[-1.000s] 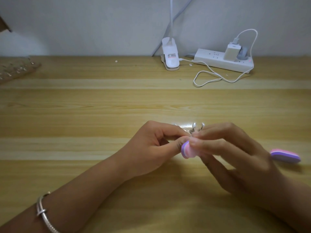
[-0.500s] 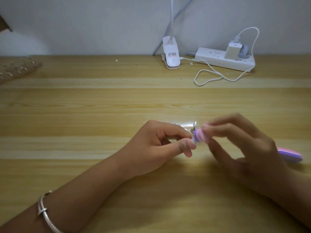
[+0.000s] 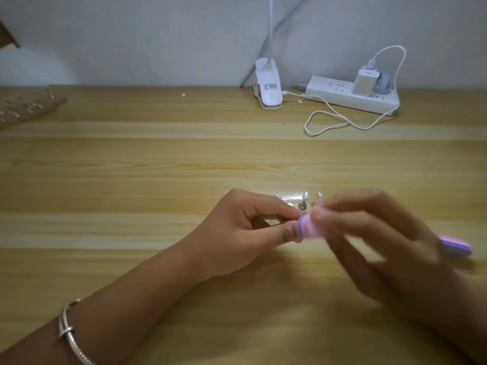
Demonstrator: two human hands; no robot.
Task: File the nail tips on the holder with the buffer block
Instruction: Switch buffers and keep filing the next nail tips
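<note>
On the near half of the wooden table [image 3: 158, 159], both hands meet just right of the middle. The left hand [image 3: 245, 233] has its fingers curled, thumb and forefinger pinched together at the near edge of the clear nail tip holder [image 3: 290, 198]. As far as I can make out it grips the holder there, though the contact point is tiny and partly hidden. A silver bracelet [image 3: 69, 335] sits on that forearm.

The right hand [image 3: 382, 246] is blurred. Its fingers are curled round a small purple-and-pink buffer block [image 3: 307, 227] and pinch it by one end. The block's free end pokes out to the left, touching the left thumb tip and sitting just at the near side of the holder. A few pale nail tips [image 3: 305, 194] stand up from the holder on the far side of the fingers. Whether the block is on one of them I cannot tell.

A second buffer block [image 3: 457, 245] lies flat on the table to the right, partly hidden by the right hand.

Against the far wall stand a white clip lamp [image 3: 268, 88] and, to its right, a white power strip [image 3: 342, 94] with a charger [image 3: 365, 81] plugged in. A white cable [image 3: 332, 119] loops on the table in front of the strip. At the far left edge lies a clear object [image 3: 26, 109] that I cannot identify.
</note>
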